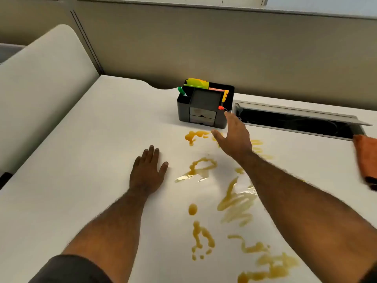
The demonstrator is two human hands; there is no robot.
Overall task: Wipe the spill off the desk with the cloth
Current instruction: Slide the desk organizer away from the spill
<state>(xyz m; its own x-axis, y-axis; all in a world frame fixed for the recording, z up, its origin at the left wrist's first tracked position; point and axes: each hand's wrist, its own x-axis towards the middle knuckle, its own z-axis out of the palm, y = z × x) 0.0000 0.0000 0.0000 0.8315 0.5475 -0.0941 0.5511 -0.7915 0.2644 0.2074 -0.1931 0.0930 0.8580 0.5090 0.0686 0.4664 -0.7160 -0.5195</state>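
Amber-brown liquid, the spill (234,201), lies in several streaks and puddles across the white desk (91,139), from the middle down to the near right edge. An orange cloth (366,158) rests flat at the far right edge of the view, partly cut off. My left hand (148,170) lies palm down on the desk, just left of the spill, fingers together and holding nothing. My right hand (234,137) hovers above the far end of the spill, fingers spread and empty, just in front of the organizer. The cloth is well to the right of that hand.
A black desk organizer (205,105) with coloured notes and pens stands behind the spill. To its right an open cable tray (295,121) is set into the desk. A beige partition wall runs along the back, and a white panel rises at the left.
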